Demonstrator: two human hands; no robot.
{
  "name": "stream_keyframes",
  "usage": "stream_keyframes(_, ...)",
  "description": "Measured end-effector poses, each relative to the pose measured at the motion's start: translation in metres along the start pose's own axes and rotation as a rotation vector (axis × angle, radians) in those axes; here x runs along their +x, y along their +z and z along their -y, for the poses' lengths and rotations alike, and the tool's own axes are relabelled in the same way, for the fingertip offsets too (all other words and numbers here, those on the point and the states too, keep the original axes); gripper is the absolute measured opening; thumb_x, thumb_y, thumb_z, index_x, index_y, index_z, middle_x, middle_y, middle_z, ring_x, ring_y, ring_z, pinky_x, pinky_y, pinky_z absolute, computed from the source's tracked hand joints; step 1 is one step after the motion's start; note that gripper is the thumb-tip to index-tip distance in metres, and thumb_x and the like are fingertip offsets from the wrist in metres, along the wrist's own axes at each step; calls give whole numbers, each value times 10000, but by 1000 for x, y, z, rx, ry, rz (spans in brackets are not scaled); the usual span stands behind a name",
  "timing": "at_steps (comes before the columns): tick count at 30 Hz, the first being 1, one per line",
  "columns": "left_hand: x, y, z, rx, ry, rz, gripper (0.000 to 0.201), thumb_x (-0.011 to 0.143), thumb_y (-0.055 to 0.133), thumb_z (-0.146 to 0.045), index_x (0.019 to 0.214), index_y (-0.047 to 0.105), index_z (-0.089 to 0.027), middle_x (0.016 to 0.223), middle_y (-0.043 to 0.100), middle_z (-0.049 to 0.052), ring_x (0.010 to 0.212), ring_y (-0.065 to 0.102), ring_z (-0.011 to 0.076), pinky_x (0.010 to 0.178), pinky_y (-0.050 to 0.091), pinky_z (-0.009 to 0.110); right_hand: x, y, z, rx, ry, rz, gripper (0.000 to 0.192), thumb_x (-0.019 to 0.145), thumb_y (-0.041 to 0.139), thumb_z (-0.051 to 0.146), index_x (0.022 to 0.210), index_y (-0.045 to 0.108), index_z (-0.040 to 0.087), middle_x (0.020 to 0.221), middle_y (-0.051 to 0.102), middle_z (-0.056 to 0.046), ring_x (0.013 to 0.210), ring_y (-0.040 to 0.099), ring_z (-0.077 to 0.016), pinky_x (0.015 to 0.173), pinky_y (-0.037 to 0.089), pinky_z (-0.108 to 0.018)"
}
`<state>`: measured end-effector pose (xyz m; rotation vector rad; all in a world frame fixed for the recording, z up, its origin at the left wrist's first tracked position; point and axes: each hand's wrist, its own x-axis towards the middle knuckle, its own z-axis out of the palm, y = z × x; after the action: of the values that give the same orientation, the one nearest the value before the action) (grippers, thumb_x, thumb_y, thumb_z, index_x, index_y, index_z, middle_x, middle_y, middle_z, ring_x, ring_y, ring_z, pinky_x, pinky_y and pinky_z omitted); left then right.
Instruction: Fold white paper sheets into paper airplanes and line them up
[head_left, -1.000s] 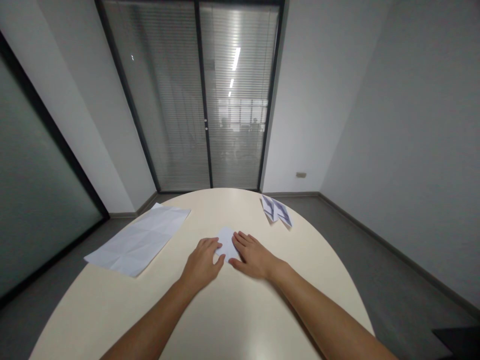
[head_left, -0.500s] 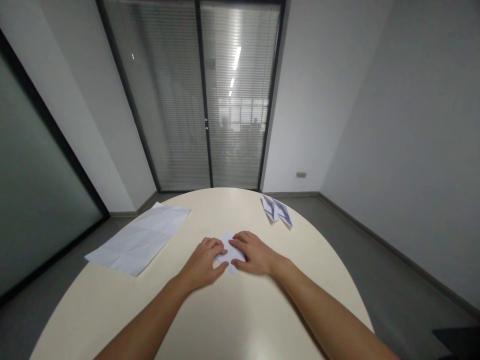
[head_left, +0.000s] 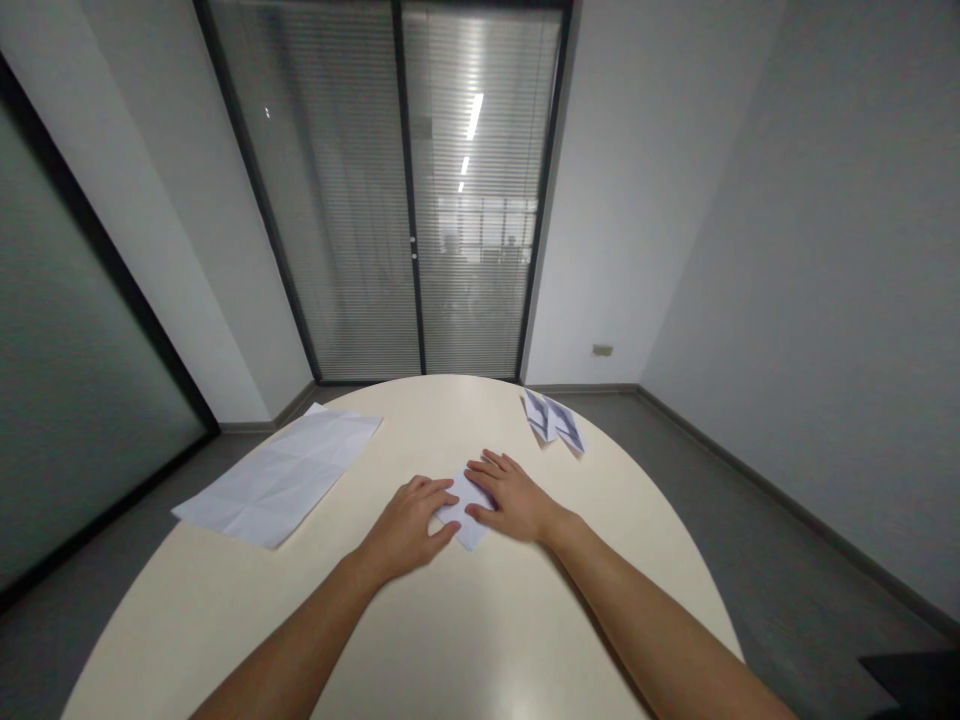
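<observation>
fingers (head_left: pixel 442 498) of l hand (head_left: pixel 405 522) lightly curled & spread, nothing pinched afaict; r hand (head_left: pixel 517 505) lies flatter, its fingers extended, also not gripping. small folded paper (head_left: pixel 471 493) is on the table (head_left: pixel 420 640) btwn them: just r of the l fingertips, both hands touching its sides. long axis approx near-to-far, near corner uncovered; r hand seems further over it. creased sheet (head_left: pixel 277 480) well apart, out l. folded paper pc (head_left: pixel 559 418) beyond, far r.
</observation>
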<state>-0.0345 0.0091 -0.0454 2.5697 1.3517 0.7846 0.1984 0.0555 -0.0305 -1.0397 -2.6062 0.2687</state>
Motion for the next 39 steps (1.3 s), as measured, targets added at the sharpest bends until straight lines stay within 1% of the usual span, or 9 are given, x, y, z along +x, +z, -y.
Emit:
stream_keyframes(3,1,5,3,71,-64,-46,272,874,664,-299,1130,692,-212,1301,661,81,1138,567,272,1000,457,456,2,-4,4,7,-89,-72,451,910,614,384,1313,589,183,1291,635,-129,1250,517,-293,1079,362,-464)
stream_keyframes(6,2,8,7,136,-123,-95,251,881,650,-302,1107,700,-203,1281,673,88,1094,585,282,973,466,473,3,-7,8,62,-160,-46,365,859,685,352,1183,637,191,1134,684,-96,1069,599,-253,957,451,-392)
stream_keyframes(11,3,9,11,134,-141,-134,221,886,641,-274,1090,693,-209,1231,694,78,1068,592,276,954,482,465,2,-5,8,110,-212,-8,267,834,726,370,1041,688,206,1062,690,-71,1035,611,-233,942,462,-353)
stream_keyframes(14,2,9,13,46,-69,-120,216,900,631,-239,1107,686,-217,1161,718,60,1089,605,247,980,489,428,1,-5,5,108,-199,-12,249,866,690,363,1060,695,207,1074,687,-75,1043,610,-228,936,467,-349)
stream_keyframes(18,1,10,15,-28,30,-59,179,898,658,-264,1066,717,-248,1223,708,39,1161,608,230,1040,477,412,0,-6,2,96,-176,-24,302,865,689,383,1105,690,198,1082,686,-84,1061,605,-236,949,466,-357)
stream_keyframes(22,1,8,14,-27,46,-47,189,905,655,-274,1078,730,-261,1243,704,35,1182,608,228,1054,476,423,0,-7,2,94,-195,-22,353,864,692,400,1160,684,207,1135,681,-89,1094,594,-242,980,449,-370)
stream_keyframes(29,2,2,9,-24,28,-17,181,905,658,-267,1067,741,-262,1218,714,34,1156,629,217,1034,492,403,0,-10,6,101,-186,-8,304,875,683,401,1114,722,217,1103,699,-84,1044,615,-234,937,463,-352)
stream_keyframes(34,2,4,12,-31,43,-23,155,923,635,-272,1025,750,-265,1192,724,27,1134,640,203,1026,494,381,0,-11,8,117,-200,-8,225,938,598,363,1042,731,214,1039,716,-65,986,630,-202,879,468,-302)
stream_keyframes(39,4,4,11,-43,49,-23,161,940,594,-254,980,750,-249,1148,739,31,1099,659,195,1021,490,369,3,-7,8,87,-192,-10,230,989,505,292,1029,713,202,995,728,-61,937,634,-188,845,453,-288)
